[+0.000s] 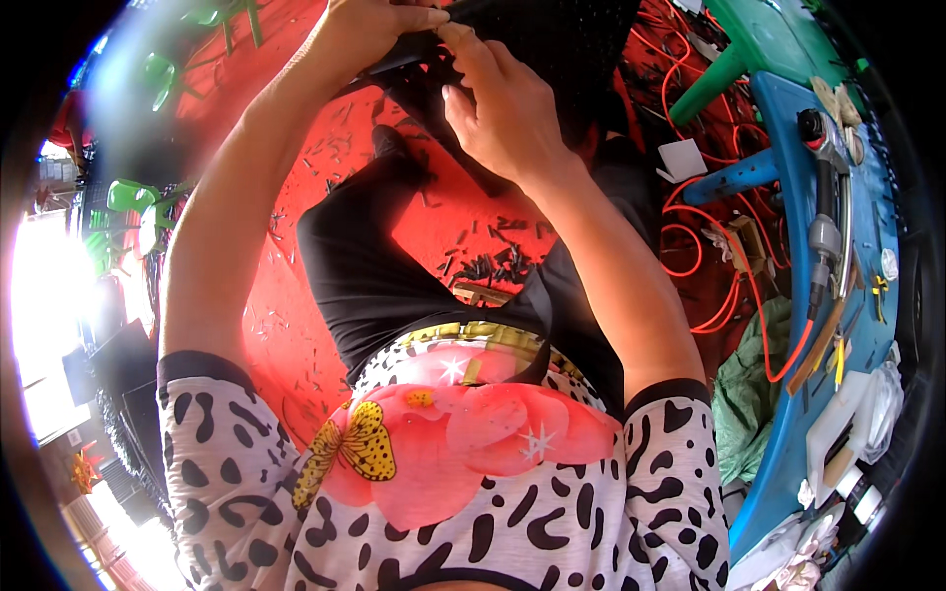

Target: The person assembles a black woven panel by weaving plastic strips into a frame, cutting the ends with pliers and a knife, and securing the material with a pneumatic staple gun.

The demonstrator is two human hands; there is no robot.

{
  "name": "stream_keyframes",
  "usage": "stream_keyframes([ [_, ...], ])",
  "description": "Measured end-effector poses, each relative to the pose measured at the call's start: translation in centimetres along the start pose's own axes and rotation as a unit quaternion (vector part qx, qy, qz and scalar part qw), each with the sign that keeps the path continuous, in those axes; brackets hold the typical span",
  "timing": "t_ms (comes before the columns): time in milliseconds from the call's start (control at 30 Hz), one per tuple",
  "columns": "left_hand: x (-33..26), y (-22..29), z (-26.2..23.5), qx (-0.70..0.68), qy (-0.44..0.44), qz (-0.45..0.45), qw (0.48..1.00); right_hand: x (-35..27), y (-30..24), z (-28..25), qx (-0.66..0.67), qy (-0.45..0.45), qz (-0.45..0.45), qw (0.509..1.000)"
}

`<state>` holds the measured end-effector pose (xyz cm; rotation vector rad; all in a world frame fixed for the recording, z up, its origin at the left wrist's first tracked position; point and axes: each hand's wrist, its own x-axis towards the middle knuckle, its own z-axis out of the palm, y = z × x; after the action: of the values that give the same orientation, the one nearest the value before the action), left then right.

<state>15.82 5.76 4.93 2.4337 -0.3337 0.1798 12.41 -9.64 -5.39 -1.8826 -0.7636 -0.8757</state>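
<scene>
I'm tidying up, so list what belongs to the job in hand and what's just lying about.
Part of the job: black piece, left hand and right hand at it.

Seemingly just lying about: grey tool on the blue table; green cloth beside it; black scraps on the floor, possibly offcuts.

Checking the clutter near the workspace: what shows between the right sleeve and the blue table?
In the head view, a green cloth and a bend of red hose show between the right sleeve and the blue table.

White shirt (pixel 448 507), black spots (pixel 483 532), 2 black sleeve cuffs (pixel 668 391), pink flower print (pixel 532 424), yellow butterfly (pixel 370 443); black trousers (pixel 345 271).
</scene>
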Motion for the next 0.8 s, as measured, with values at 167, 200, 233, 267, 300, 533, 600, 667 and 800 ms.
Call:
stream_keyframes([
  [167, 0.0, -0.4, 0.1, -0.049, -0.016, -0.016, 0.999, 0.2, 1.0, -0.3, -0.098, -0.015, -0.058, 0.993],
  [200, 0.0, -0.4, 0.1, -0.05, -0.021, -0.014, 0.998, 0.0, 1.3, -0.3, -0.124, -0.017, -0.079, 0.989],
  [233, 0.0, -0.3, 0.1, -0.053, -0.021, -0.012, 0.998, -0.3, 1.4, -0.3, -0.127, -0.019, -0.08, 0.988],
  [267, 0.1, -0.3, 0.3, -0.05, -0.02, -0.018, 0.998, -0.6, 1.5, -0.3, -0.15, -0.032, -0.08, 0.985],
  [300, 0.3, -0.2, 0.6, -0.048, -0.02, -0.023, 0.998, -0.8, 1.6, -0.4, -0.175, -0.047, -0.08, 0.98],
  [533, 0.3, -1.9, 0.7, -0.115, -0.044, -0.017, 0.992, -0.5, 0.3, -0.9, -0.146, -0.098, -0.043, 0.983],
  [600, -0.1, -1.7, 0.6, -0.168, -0.039, -0.042, 0.984, -0.1, 0.2, -1.5, -0.12, -0.105, -0.039, 0.986],
  [667, 0.1, -2.7, 0.4, -0.149, -0.023, -0.023, 0.988, 1.0, 0.5, -3.1, -0.09, -0.129, -0.033, 0.987],
  [800, 0.2, -3.3, 0.9, -0.107, -0.002, 0.02, 0.994, 3.7, 4.2, -12.7, -0.172, 0.004, 0.011, 0.985],
])
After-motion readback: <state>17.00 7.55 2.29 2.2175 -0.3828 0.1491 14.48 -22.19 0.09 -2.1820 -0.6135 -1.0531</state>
